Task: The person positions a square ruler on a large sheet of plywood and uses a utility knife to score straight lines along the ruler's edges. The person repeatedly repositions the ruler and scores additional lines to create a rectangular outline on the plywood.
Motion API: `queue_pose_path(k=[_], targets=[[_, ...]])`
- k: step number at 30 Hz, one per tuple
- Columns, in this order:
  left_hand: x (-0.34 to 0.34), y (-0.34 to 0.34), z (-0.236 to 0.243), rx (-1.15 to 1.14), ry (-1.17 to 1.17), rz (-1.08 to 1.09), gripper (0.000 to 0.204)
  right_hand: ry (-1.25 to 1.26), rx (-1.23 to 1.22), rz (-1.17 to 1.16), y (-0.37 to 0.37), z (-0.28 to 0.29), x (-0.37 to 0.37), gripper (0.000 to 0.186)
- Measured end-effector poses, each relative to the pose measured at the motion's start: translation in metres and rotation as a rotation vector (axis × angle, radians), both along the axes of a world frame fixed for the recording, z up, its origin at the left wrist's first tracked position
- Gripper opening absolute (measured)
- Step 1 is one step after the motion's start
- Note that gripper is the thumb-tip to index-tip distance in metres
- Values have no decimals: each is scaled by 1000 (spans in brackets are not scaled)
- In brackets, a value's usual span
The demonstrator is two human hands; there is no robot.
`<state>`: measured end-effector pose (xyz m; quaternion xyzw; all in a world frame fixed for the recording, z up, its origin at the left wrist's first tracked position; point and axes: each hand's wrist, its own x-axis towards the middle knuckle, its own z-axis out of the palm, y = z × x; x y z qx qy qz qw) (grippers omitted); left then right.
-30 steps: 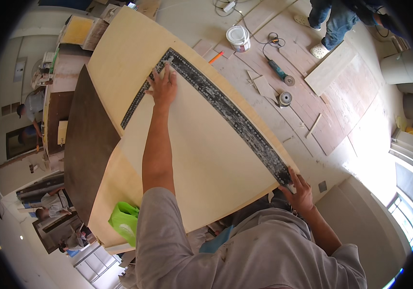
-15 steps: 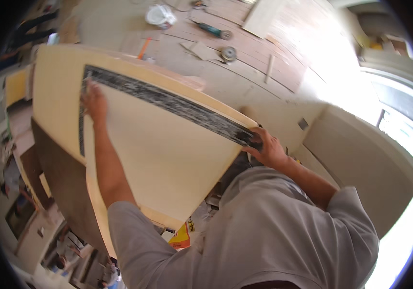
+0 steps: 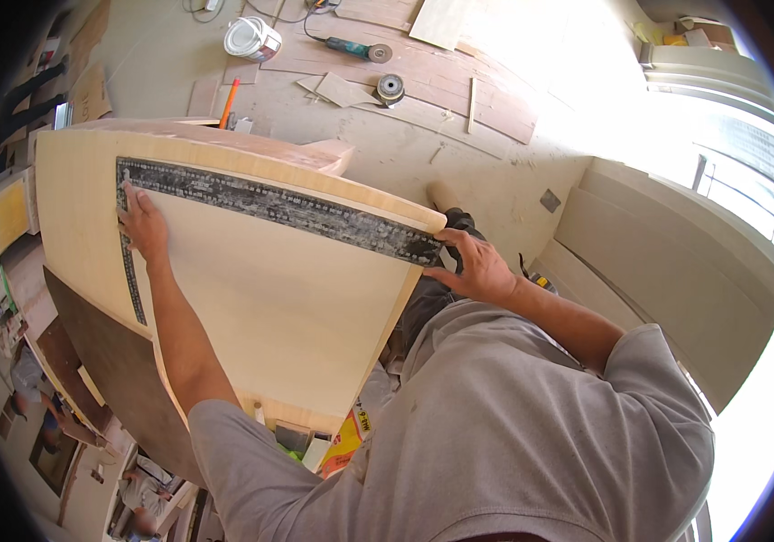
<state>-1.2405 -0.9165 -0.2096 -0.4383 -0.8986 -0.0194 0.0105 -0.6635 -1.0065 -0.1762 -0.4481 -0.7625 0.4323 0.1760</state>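
A black, worn carpenter's square (image 3: pixel 279 206) with white markings lies flat on a pale wooden panel (image 3: pixel 71 194) in front of me. Its long blade runs along the far edge of the panel, and its short arm comes down on the left. My left hand (image 3: pixel 145 224) is closed on the short arm just below the corner, fingertips pressing on the metal. At the right edge of the panel, my right hand (image 3: pixel 479 266) pinches the end of the long blade between thumb and fingers. A smooth cream surface (image 3: pixel 270 298) fills the space inside the square's angle.
An angle grinder (image 3: pixel 360 49), a metal disc-shaped part (image 3: pixel 390 88) and a white bucket (image 3: pixel 251 39) sit on the floor beyond. An orange-handled tool (image 3: pixel 229 104) stands behind the panel. Large boards (image 3: pixel 667 262) lean at right. A dark panel (image 3: pixel 116 361) lies left; people are farther off.
The whole view has shifted, so the panel's far edge and floor items appear farther left. Both hands stay on the carpenter's square, which keeps about the same place on the panel.
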Motion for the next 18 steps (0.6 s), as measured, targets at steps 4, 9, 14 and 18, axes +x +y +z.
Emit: queue_pose_path(k=[4,9,14,18], targets=[[0,1,-1,-5,9,3,55,-8,-2,-2,0,0,0,60],[-7,-3,-5,19,20,-24,56,15,3,-5,0,-2,1,60],[-7,-2,-5,21,20,-24,57,25,6,4,1,-3,1,60],[-5,0,-4,27,19,-42,56,35,-12,-1,1,-3,1,59]])
